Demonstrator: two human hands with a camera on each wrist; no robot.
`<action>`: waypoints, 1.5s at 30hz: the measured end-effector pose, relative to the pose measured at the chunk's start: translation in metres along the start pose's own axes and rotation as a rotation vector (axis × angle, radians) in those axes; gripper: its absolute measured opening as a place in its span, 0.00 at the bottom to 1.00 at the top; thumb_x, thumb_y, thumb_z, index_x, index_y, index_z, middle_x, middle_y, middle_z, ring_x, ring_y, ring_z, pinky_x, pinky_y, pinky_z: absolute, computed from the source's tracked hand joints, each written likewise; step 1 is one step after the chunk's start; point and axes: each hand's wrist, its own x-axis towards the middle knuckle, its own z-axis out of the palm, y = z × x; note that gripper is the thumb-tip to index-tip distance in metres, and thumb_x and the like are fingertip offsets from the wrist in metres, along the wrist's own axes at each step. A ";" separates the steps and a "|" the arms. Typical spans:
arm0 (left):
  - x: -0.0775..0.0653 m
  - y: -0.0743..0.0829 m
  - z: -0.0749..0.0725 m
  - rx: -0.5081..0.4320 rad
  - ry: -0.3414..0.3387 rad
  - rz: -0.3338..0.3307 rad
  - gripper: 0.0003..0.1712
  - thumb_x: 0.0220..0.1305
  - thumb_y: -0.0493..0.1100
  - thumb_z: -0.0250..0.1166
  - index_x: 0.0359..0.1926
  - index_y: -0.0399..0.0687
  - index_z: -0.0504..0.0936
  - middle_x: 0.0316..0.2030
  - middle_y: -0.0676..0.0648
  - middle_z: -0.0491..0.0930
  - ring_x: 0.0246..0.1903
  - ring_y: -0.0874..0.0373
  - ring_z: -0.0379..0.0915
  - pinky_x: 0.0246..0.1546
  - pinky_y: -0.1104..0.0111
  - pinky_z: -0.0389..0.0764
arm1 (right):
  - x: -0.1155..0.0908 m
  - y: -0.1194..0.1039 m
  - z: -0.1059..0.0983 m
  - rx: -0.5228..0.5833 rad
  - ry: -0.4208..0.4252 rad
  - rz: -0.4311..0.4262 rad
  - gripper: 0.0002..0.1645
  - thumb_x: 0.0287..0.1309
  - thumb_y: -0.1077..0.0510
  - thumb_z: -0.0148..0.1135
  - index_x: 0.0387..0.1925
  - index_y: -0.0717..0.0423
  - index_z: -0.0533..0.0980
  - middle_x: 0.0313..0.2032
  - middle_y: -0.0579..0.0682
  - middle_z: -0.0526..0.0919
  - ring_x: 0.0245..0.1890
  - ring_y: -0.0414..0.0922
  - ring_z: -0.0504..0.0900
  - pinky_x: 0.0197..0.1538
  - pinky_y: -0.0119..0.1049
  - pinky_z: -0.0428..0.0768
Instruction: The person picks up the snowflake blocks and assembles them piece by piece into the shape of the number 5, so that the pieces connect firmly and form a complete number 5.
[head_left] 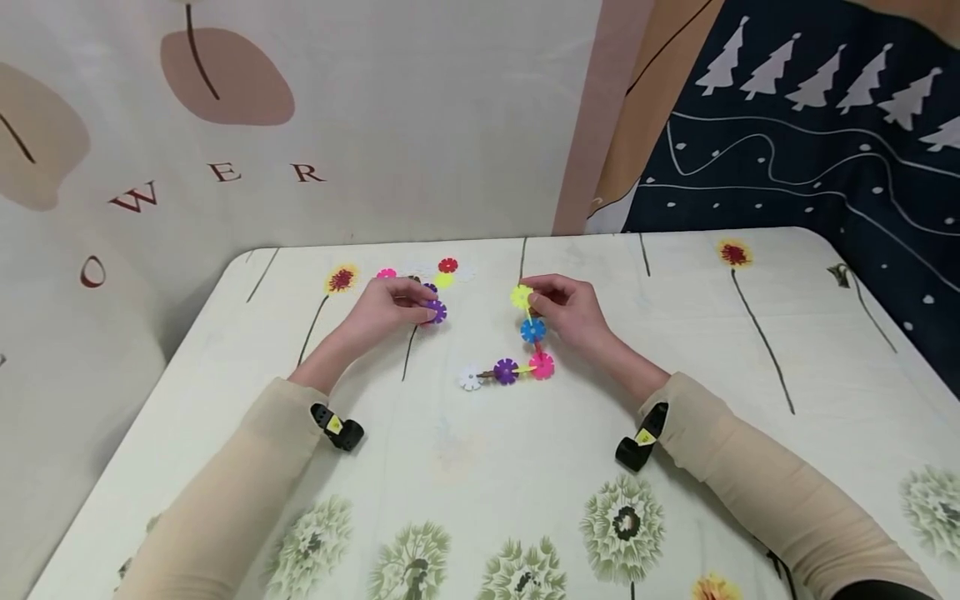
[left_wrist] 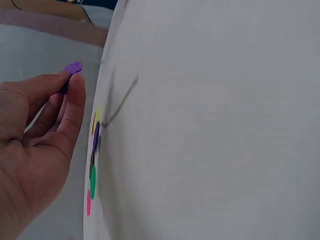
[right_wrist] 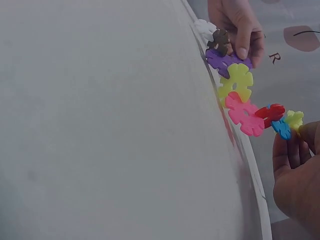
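Observation:
My left hand [head_left: 384, 307] pinches a purple notched plastic disc [head_left: 436, 312] between thumb and fingertips, above the back of the table. To the right, my right hand [head_left: 573, 312] grips the yellow end disc [head_left: 521, 296] of a chain of interlocking snowflake discs. Down from that end run a blue disc [head_left: 533, 331], a red one, a pink disc [head_left: 542, 365], another yellow one, a purple disc [head_left: 506, 372], a brown one and a white disc [head_left: 471, 378]. The right wrist view shows red disc [right_wrist: 270, 115] and brown disc [right_wrist: 218, 42] more clearly. The hands are apart.
Behind my left hand lie loose discs, among them a red disc [head_left: 447, 265], a yellow disc [head_left: 444, 281] and a pink disc [head_left: 386, 273]. A green disc [left_wrist: 93, 182] shows in the left wrist view. A flower-print cloth [head_left: 450, 483] covers the table; printed fabric hangs behind.

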 end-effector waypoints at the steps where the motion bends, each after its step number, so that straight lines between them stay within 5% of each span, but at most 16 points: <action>1: 0.000 0.002 0.003 -0.024 -0.006 0.003 0.14 0.65 0.31 0.71 0.51 0.34 0.84 0.44 0.38 0.83 0.40 0.51 0.83 0.43 0.67 0.86 | 0.000 0.000 0.001 0.004 0.003 0.002 0.17 0.71 0.65 0.62 0.58 0.67 0.80 0.42 0.56 0.81 0.38 0.47 0.81 0.41 0.27 0.82; 9: 0.001 0.013 0.020 -0.141 -0.036 0.029 0.14 0.64 0.28 0.69 0.51 0.31 0.83 0.44 0.36 0.82 0.38 0.50 0.84 0.43 0.59 0.87 | 0.000 0.000 0.004 0.030 0.029 0.051 0.16 0.71 0.65 0.62 0.58 0.65 0.81 0.42 0.56 0.80 0.38 0.48 0.80 0.41 0.26 0.82; 17: 0.012 0.024 0.041 -0.099 -0.049 0.059 0.12 0.64 0.28 0.69 0.48 0.34 0.83 0.41 0.38 0.83 0.38 0.48 0.84 0.44 0.60 0.87 | -0.003 0.000 0.004 0.041 0.037 0.071 0.16 0.70 0.66 0.62 0.56 0.64 0.82 0.41 0.57 0.80 0.38 0.48 0.80 0.41 0.27 0.83; 25: 0.016 0.034 0.057 -0.177 -0.036 0.094 0.10 0.64 0.26 0.68 0.46 0.33 0.81 0.41 0.37 0.82 0.39 0.48 0.83 0.46 0.57 0.86 | -0.003 0.000 0.005 0.036 0.027 0.074 0.16 0.71 0.66 0.62 0.58 0.65 0.81 0.41 0.57 0.80 0.38 0.47 0.80 0.41 0.26 0.83; 45: 0.013 0.032 0.071 -0.171 0.031 0.125 0.08 0.62 0.32 0.73 0.42 0.38 0.85 0.40 0.42 0.87 0.42 0.51 0.86 0.47 0.66 0.85 | -0.006 -0.001 0.008 0.094 -0.010 0.108 0.18 0.70 0.66 0.63 0.58 0.67 0.80 0.40 0.56 0.81 0.36 0.46 0.83 0.44 0.30 0.85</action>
